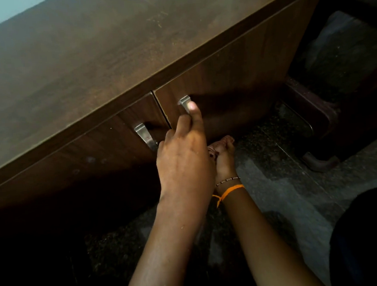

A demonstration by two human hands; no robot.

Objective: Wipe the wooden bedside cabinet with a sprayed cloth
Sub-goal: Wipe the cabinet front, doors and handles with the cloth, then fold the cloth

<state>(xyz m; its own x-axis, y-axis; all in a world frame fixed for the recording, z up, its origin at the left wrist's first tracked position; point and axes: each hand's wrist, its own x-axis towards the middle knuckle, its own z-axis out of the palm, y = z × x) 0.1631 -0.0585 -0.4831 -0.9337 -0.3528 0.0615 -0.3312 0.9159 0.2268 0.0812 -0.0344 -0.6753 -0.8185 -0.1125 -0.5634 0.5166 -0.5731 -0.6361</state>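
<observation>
Nearest the camera, two bare forearms reach forward and up across the frame from the bottom edge toward the front of the wooden bedside cabinet (pixel 93 67). Going left to right: the cabinet top fills the upper left, a dull brown wood-grain surface with faint pale scuffs toward its far right part, and two doors hang below its front edge. The left door carries a metal handle (pixel 144 136), its long axis running down the door face, and just beside it the left hand (pixel 185 156) has its fingers curled round the right door's handle (pixel 184 103), the thumb lying along the metal bar. The right hand (pixel 223 153) sits lower and to the right, partly hidden behind the left; its fingers look loosely curled, and whether it holds anything cannot be told. An orange thread and a bead bracelet (pixel 228 180) circle that wrist. No cloth or spray bottle is visible. The cabinet lies directly ahead of both hands, the left being nearer to it and already on a handle; the step in hand appears to be opening or steadying the right door. A dark speckled floor (pixel 286 180) lies beneath.
</observation>
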